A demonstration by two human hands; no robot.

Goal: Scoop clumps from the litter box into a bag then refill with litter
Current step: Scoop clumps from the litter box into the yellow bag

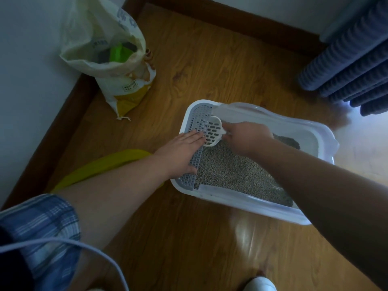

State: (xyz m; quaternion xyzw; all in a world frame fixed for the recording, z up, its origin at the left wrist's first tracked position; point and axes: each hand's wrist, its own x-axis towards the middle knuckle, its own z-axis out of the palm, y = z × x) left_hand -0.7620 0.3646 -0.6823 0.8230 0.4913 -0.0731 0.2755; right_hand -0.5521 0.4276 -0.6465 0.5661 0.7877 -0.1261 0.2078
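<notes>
The left hand (180, 150) lies with fingers (195, 136) straight and flat on the grey grate (197, 118), holding nothing. Just beside their tips, the right hand (247, 137) curls its fingers round the handle of the white slotted scoop (213, 131), whose bowl sits over the grate's edge. Around both, the white litter box (231, 200) holds grey pellet litter (228, 169), with a darker patch (287, 141), possibly a clump, past the right knuckles. A yellow bag (100, 164) lies under the left forearm. Bare wooden floor (210, 59) stretches beyond the fingertips to an open litter sack (117, 66) by the wall.
</notes>
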